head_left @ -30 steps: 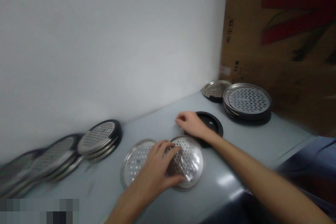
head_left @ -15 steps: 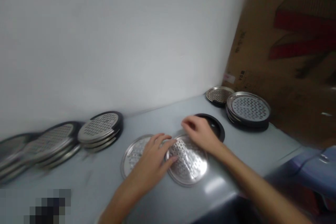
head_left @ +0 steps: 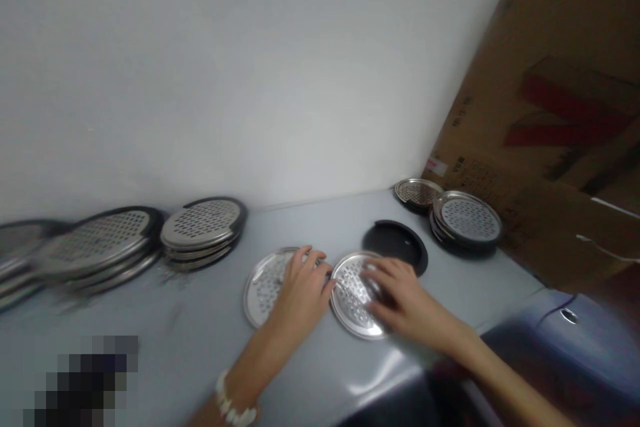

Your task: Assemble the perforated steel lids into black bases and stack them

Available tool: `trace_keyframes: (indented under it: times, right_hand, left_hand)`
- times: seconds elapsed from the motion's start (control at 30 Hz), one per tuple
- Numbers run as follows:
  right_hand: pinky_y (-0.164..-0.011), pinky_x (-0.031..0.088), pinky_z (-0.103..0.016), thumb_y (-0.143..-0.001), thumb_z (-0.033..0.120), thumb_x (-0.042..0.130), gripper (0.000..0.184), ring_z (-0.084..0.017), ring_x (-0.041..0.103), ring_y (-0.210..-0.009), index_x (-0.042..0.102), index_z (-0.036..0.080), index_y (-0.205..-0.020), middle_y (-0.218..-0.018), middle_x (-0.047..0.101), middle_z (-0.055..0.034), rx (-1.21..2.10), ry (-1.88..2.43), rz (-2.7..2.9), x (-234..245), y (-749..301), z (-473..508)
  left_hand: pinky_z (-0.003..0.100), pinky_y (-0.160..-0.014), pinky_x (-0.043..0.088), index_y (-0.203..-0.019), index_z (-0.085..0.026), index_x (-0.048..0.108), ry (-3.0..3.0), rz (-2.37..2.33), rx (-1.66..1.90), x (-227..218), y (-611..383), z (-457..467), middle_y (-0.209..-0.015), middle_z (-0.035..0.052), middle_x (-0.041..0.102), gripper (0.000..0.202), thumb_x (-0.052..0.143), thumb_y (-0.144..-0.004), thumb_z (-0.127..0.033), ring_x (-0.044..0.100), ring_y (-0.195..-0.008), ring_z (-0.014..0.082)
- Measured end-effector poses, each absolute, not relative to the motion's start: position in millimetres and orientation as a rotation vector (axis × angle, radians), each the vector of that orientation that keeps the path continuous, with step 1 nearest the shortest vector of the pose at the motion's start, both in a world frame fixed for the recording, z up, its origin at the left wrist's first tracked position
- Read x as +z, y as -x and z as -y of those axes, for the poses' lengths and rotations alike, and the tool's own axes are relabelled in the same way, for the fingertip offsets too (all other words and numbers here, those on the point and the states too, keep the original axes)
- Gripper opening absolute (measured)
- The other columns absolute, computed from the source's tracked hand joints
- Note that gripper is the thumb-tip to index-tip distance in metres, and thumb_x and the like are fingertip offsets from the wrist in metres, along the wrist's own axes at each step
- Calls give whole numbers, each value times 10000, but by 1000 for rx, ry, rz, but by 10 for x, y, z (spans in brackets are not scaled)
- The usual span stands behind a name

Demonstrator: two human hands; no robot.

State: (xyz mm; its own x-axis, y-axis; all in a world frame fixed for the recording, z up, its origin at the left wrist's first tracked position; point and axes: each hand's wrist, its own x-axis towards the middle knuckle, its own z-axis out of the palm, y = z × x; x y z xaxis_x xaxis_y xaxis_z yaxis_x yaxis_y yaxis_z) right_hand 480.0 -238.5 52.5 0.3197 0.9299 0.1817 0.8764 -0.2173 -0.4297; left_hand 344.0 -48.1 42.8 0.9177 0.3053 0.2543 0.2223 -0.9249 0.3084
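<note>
Two perforated steel discs lie side by side on the grey table (head_left: 200, 320). My left hand (head_left: 300, 290) rests flat on the left disc (head_left: 263, 287), fingers spread, its fingertips reaching toward the right disc (head_left: 353, 300). My right hand (head_left: 405, 300) lies on the right disc, fingers stretched over its perforated face. A black round rubber ring (head_left: 395, 243) lies just behind the right disc, untouched.
Stacks of perforated discs with black rims stand at the left (head_left: 203, 227) and far left (head_left: 100, 247), and two more stacks at the back right (head_left: 467, 220). A cardboard box (head_left: 560, 120) leans on the right. The table's front edge drops off at the lower right.
My right hand has left the black ring and come down onto the right disc. My left hand has slid left, off the right disc onto the left one. The camera has swung.
</note>
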Motion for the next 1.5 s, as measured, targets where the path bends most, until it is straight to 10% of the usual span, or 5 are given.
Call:
trace_keyframes:
  times: [0.57, 0.9, 1.5]
  right_hand:
    - [-1040, 426, -499, -723, 350, 796, 407, -334, 516, -1252, 598, 201, -1046, -1384, 579, -154, 106, 2238, 1572, 603, -4736, 2321]
    - [-860, 495, -464, -735, 393, 776, 327, -317, 561, -996, 553, 216, -897, -1032, 660, -112, -150, 2300, 1481, 455, -4695, 2191]
    - [-1117, 315, -507, -886, 198, 576, 454, -278, 509, -1259, 605, 311, -1325, -1343, 628, -55, -61, 2020, 1877, 508, -4715, 2184]
  left_hand:
    - [569, -1109, 380, -868, -156, 722, -2704, -417, 550, 346, -3455, 586, -1123, 120, 689, 140, 584, -888, -146, 452, -1303, 371]
    - [566, -1100, 390, -845, -176, 710, -2699, -421, 538, 382, -3461, 610, -1092, 107, 695, 128, 592, -874, -140, 462, -1287, 358]
    - [550, -1114, 387, -863, -162, 687, -2732, -404, 522, 350, -3468, 629, -1080, 118, 688, 113, 578, -893, -160, 476, -1278, 362]
